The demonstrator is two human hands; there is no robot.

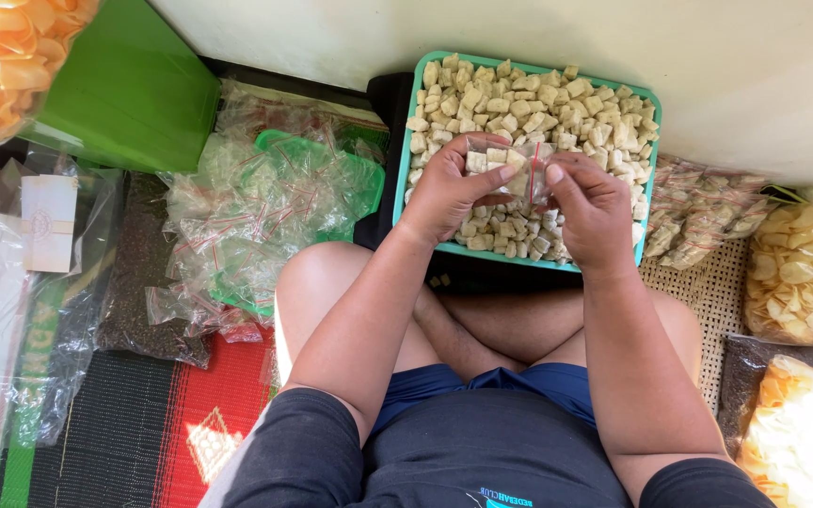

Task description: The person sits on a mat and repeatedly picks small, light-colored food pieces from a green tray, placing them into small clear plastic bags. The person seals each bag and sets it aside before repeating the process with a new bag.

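One person, seated cross-legged on a woven floor mat (143, 423), two bare hands in view. Left hand (449, 188): fingers curled around one small clear bag (505, 169) with a red strip at its mouth, holding it from the left. Right hand (595, 202): thumb and fingers pinched on the bag's right edge. The bag holds a few pale cubes and sits between both hands, above the near part of the tray. One teal rectangular tray (402, 160), directly in front of the knees, heaped with pale beige cube-shaped snack pieces (538, 108), too many to count. One green tray (279, 141) to the left of the teal one, holding a loose pile of empty clear bags (247, 216) with red strips, uncounted. One green board (134, 89) at far left, leaning. One large bag of orange curled crackers (2, 56) at the far left corner. One pile of filled small packets (703, 212) right of the teal tray, number unclear. Two large bags of yellow-orange chips at right: one farther (802, 273), one nearer (802, 433). One dark packet (750, 376) lying between them on the mat.
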